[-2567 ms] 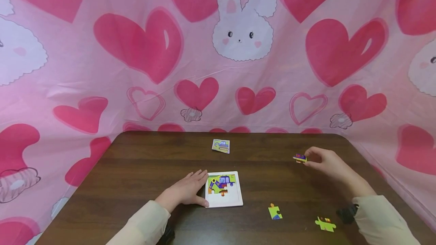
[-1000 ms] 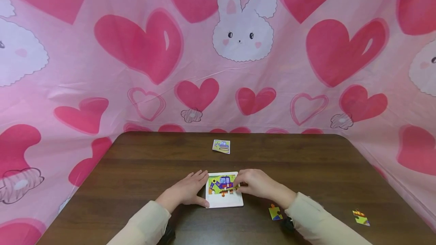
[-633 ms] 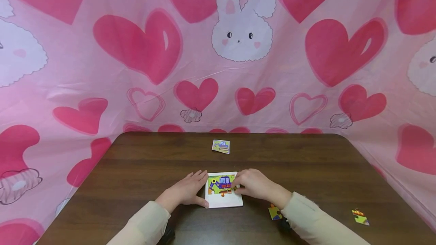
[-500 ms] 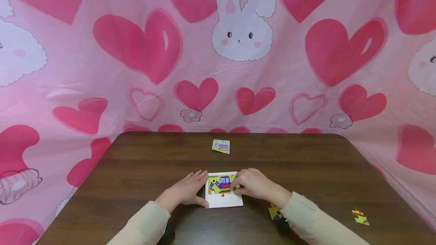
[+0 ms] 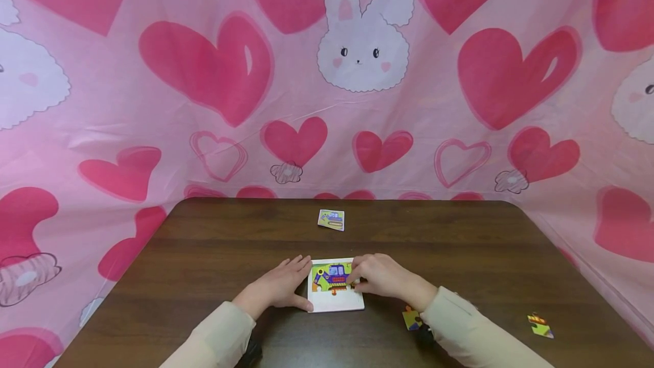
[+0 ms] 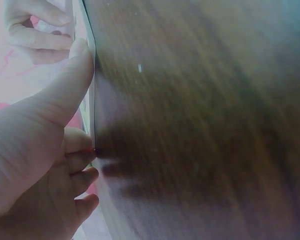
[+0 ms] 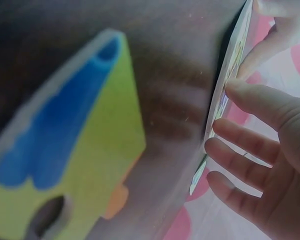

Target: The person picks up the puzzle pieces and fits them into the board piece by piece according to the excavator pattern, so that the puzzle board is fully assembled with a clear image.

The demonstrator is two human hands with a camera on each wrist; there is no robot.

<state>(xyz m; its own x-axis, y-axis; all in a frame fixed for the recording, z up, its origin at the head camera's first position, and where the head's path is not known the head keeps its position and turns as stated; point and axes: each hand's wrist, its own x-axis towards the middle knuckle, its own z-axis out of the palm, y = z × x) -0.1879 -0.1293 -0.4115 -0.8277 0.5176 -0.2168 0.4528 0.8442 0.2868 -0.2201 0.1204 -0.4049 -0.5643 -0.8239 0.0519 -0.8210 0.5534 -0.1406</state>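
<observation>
Progress: the puzzle tray (image 5: pixel 335 303) held the top of the excavator picture; its lower strip was bare white, so roughly half looked done.
Left to place: two loose pieces, one (image 5: pixel 411 318) just right of the tray, another (image 5: pixel 539 325) well off to the right.
Left hand (image 5: pixel 278 288): lay flat with relaxed fingers, steadying the tray's left edge.
Right hand (image 5: pixel 382 277): fingertips pressed a piece down at the tray's right side; couldn't tell if that grip pinched it.

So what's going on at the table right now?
A person is working on a small white-framed picture puzzle tray on the dark wooden table. The left hand rests against its left edge; the right hand presses a piece into the picture. Two loose green puzzle pieces and a small picture card lie apart.
</observation>
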